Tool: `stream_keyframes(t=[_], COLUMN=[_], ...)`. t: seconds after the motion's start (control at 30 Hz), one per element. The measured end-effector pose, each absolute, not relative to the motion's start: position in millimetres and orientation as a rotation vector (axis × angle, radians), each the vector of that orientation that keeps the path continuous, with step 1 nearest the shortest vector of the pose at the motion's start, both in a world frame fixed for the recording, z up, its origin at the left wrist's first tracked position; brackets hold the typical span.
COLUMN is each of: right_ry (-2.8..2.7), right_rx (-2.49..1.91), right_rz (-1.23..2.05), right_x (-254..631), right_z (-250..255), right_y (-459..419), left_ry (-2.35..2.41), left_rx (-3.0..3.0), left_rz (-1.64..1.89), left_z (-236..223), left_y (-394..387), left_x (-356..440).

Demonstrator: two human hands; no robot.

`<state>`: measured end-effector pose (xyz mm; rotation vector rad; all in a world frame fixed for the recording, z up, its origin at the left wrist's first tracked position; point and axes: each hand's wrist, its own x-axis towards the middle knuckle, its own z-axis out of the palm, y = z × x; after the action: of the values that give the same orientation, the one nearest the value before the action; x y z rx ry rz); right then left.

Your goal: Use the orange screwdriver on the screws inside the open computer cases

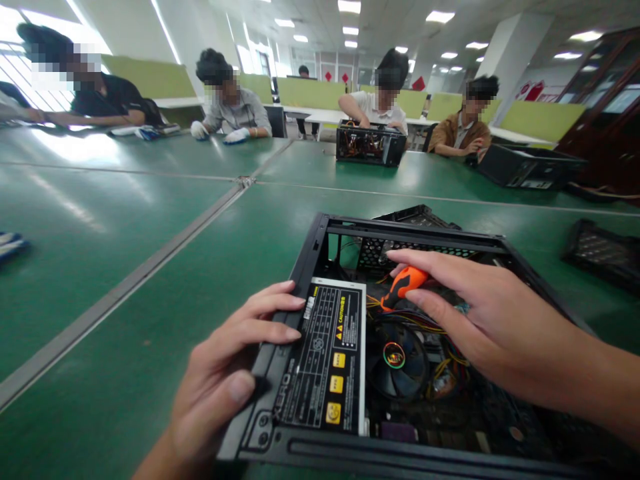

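Observation:
An open black computer case (415,450) lies on the green table in front of me. My left hand (233,347) grips its left rail, fingers over the top and thumb on the near outer side. Beside those fingers sits the power supply (325,360), with a black label and yellow marks. My right hand (480,313) is over the case's interior, holding a screwdriver (407,285) by its orange and black handle between thumb and fingers. The screwdriver's shaft and tip cannot be made out. Below it are a round cooling fan (397,360) and bundles of coloured cables (450,367).
Black perforated panels lie behind the case (420,217) and at the right (603,247). Across the green table (150,247), several people sit; one reaches into another open computer case (370,143). A further case (530,167) stands at far right. A blue-white glove (13,245) lies at left.

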<state>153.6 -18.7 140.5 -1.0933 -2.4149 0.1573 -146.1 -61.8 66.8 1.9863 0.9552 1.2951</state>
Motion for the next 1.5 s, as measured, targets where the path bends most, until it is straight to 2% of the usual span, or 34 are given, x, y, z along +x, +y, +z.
stream_keyframes(t=[0.33, 1.1, 1.37, 1.5], right_ry=[-2.419, -2.443, -2.404, -2.412], right_rx=[-1.006, -1.071, -1.072, -1.106], right_rz=[0.047, 0.109, 0.166, 0.351], right_x=[150, 149, 143, 142], right_z=[144, 138, 144, 146], right_y=[-17, -17, -7, -2], left_ry=[0.956, 0.873, 0.900, 0.890], left_rx=[1.944, 1.949, 1.913, 1.934], left_rz=[1.316, 1.358, 1.367, 1.373], left_z=[66, 62, 63, 62], left_y=[-62, -58, -61, -58], left_x=[-146, -147, -146, -146])
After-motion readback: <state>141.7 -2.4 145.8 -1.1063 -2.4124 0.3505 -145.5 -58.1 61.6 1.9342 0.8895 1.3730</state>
